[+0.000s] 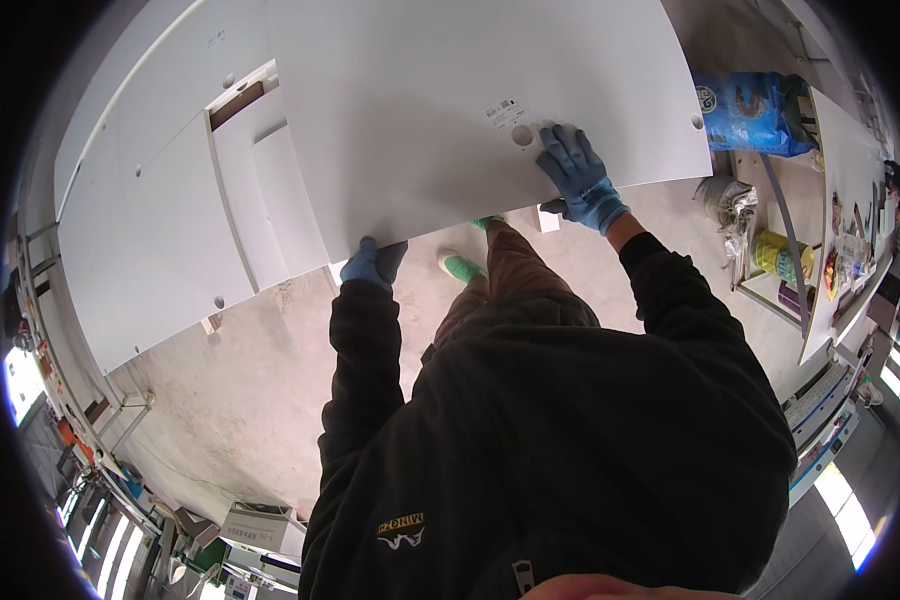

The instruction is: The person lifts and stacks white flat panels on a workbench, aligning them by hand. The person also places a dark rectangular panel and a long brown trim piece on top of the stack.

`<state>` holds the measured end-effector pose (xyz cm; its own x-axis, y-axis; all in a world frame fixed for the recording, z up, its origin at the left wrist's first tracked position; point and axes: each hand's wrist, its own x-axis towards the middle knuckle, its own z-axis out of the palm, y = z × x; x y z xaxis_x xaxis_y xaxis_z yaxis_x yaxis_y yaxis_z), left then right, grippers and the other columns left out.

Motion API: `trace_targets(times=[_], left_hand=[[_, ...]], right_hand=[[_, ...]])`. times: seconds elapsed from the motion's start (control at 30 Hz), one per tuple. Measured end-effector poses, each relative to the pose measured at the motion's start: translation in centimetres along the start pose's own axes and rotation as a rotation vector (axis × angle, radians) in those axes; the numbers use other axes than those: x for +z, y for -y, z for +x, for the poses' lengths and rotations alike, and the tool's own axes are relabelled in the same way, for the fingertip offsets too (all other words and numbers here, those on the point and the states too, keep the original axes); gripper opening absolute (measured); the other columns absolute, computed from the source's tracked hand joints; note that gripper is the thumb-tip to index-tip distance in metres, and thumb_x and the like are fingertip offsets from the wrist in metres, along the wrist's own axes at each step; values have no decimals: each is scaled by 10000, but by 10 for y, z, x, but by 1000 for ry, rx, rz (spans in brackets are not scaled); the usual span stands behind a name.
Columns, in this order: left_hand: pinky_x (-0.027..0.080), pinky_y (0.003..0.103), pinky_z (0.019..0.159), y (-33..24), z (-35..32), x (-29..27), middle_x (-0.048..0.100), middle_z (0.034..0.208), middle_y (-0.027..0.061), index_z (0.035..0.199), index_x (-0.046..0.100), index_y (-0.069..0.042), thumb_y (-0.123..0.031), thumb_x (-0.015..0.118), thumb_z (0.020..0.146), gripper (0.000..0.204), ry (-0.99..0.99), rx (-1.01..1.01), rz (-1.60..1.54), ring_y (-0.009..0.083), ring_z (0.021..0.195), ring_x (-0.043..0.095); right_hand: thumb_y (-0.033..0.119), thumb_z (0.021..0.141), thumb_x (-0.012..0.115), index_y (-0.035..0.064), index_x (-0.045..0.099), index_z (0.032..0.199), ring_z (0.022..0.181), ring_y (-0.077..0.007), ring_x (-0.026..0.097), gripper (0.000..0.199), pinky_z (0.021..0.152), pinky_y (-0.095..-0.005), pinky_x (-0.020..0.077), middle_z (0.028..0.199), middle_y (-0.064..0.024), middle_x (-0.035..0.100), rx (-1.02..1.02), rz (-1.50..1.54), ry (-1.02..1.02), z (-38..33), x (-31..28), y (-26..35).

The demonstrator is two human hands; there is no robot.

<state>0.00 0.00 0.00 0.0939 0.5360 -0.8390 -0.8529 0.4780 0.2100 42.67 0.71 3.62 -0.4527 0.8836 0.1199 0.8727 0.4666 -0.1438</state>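
A large white panel point(410, 120) with a round hole and a small printed label lies in front of me. My left hand point(372, 264), in a blue glove, grips the panel's near edge at its left corner, thumb on top; the other fingers are partly hidden. Farther right, my right hand point(580, 180), also gloved in blue, rests on the panel beside the hole. Its fingers are stretched out flat on the surface, and the thumb sits at the near edge.
More white panels point(155, 240) lie at the left, with a recess between them. On the right are a blue printed bag point(760, 115), a yellow container point(782, 256) and a worktop point(838, 220) with small items. A cardboard box point(260, 528) stands at the lower left.
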Motion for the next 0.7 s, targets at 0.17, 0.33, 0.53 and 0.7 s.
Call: trace_targets(times=[0.17,0.33,0.53,0.7], left_hand=[[382,648,1182,-5,2,-3,392,1568,273,1554,301,20,-97,458,1080,513,-6,33,14,495,1431,395],[382,649,1182,-2,4,-6,383,1566,282,1554,288,26,-105,462,1082,521,49,25,0,508,1423,397],[403,651,1166,3,1,2,385,1557,291,1551,279,32,-126,472,1084,530,6,56,43,519,1412,405],[408,636,1169,5,-4,5,388,1557,289,1547,287,34,-148,482,1085,534,-2,57,32,516,1402,421]], right_hand=[[472,542,909,84,567,1300,1466,-411,354,918,1183,-626,329,1555,-183,398,-16,-9,-64,5,4,4],[451,652,819,37,577,1255,1444,-462,385,770,1144,-633,372,1569,-249,389,-39,-23,-93,4,2,3],[461,700,781,39,581,1230,1431,-463,405,707,1132,-639,382,1545,-251,414,-37,-28,-100,1,1,1],[455,682,799,42,579,1241,1436,-461,395,729,1140,-632,374,1549,-249,404,-29,-18,-100,1,0,2]])
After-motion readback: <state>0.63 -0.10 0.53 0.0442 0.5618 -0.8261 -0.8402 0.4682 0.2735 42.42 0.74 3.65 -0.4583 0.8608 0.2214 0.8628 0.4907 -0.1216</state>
